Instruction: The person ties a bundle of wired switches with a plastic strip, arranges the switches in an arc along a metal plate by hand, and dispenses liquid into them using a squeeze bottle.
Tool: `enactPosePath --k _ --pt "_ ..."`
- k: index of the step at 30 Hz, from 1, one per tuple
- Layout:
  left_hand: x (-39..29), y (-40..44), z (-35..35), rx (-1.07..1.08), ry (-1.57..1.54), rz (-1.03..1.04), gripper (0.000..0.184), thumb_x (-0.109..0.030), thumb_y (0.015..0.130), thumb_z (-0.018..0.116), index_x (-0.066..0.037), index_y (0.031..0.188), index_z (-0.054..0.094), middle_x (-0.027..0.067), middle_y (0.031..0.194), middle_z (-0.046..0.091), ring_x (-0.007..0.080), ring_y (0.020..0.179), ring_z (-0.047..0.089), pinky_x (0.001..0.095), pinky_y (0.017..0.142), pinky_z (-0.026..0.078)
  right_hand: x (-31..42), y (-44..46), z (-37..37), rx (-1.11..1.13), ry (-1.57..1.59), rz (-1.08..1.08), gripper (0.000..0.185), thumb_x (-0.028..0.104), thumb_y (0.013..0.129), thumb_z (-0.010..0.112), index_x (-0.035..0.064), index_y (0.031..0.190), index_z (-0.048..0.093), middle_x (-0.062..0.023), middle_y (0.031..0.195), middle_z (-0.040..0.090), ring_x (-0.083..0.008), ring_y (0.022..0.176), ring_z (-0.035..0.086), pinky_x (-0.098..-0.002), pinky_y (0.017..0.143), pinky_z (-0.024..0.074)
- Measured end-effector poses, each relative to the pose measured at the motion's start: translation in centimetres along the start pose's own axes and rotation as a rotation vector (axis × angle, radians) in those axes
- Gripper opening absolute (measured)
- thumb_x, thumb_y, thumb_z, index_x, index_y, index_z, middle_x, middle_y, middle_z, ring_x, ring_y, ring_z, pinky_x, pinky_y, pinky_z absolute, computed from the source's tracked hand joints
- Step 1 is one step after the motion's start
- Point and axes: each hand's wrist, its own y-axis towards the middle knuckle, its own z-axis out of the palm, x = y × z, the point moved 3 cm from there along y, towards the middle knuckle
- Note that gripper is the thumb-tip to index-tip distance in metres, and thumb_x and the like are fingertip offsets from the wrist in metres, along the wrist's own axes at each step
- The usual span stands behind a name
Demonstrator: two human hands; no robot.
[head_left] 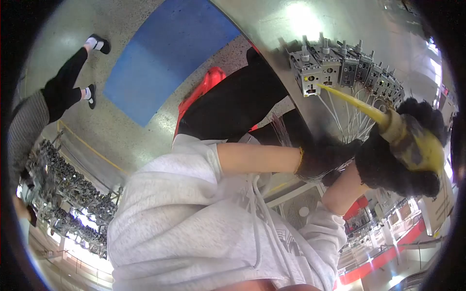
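Observation:
My right hand, in a black glove, is wrapped round the yellow screwdriver. The yellow shaft reaches left to the front of the nearest metal block in a row, its tip at or close to a small opening there. My left hand, also gloved in black, is closed round thin pale wires that run up to the blocks. Its fingertips are partly hidden beside my right hand. More metal blocks with bolts on top stand side by side along the metal table.
A blue mat lies on the floor beyond the table edge. A person in dark trousers stands at the left, near racks of dark parts. Loose thin wires hang by my legs, near a red seat.

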Motion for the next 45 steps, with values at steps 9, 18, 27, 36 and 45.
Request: enactPosePath --k 9,18,27,36,45 --pt "-0.6 -0.1 0.4 -0.055 0.042 0.035 0.053 -0.05 0.103 0.057 -0.011 0.139 0.052 0.0068 0.135 0.061 0.0202 0.112 0.063 0.0391 0.094 0.054 0.1 0.7 -0.7 -0.054 0.001 0.076 0.089 0.071 0.086 0.057 -0.0074 0.128 0.057 -0.0229 0.124 0.062 -0.0368 0.114 0.062 -0.0483 0.099 0.0532" --pt "-0.4 0.5 0.1 -0.019 0.014 -0.007 0.057 -0.054 0.103 0.054 -0.01 0.139 0.051 0.0076 0.135 0.06 0.02 0.113 0.063 0.0385 0.095 0.053 -0.3 0.5 0.2 -0.147 0.087 0.077 0.086 0.068 0.085 0.06 -0.0056 0.129 0.057 -0.0236 0.127 0.062 -0.0377 0.116 0.061 -0.0493 0.1 0.0521" --pt "-0.2 0.7 0.1 -0.003 0.006 -0.04 0.061 -0.058 0.103 0.051 -0.009 0.139 0.049 0.0083 0.135 0.059 0.0199 0.114 0.062 0.038 0.096 0.053 1.3 1.9 -2.3 -0.007 -0.235 0.016 0.092 0.076 0.083 0.056 -0.007 0.122 0.06 -0.0215 0.115 0.063 -0.0337 0.104 0.063 -0.0439 0.093 0.0529" --pt "-0.4 0.5 0.4 -0.013 0.022 -0.091 0.066 -0.062 0.103 0.048 -0.008 0.139 0.047 0.0091 0.134 0.058 0.0197 0.115 0.062 0.0375 0.097 0.052 0.4 1.6 -1.6 -0.159 -0.023 0.041 0.083 0.067 0.087 0.052 -0.0068 0.122 0.06 -0.0229 0.116 0.063 -0.0339 0.109 0.061 -0.045 0.094 0.051" --pt "0.3 1.7 -1.2 -0.134 0.346 0.172 0.075 -0.069 0.102 0.04 0.002 0.096 0.066 0.0121 0.076 0.07 0.0201 0.067 0.071 0.0329 0.06 0.057 1.1 2.0 -2.9 -0.143 0.07 0.07 0.079 0.064 0.086 0.054 -0.0077 0.118 0.061 -0.0226 0.114 0.064 -0.0338 0.106 0.063 -0.0452 0.093 0.0532"
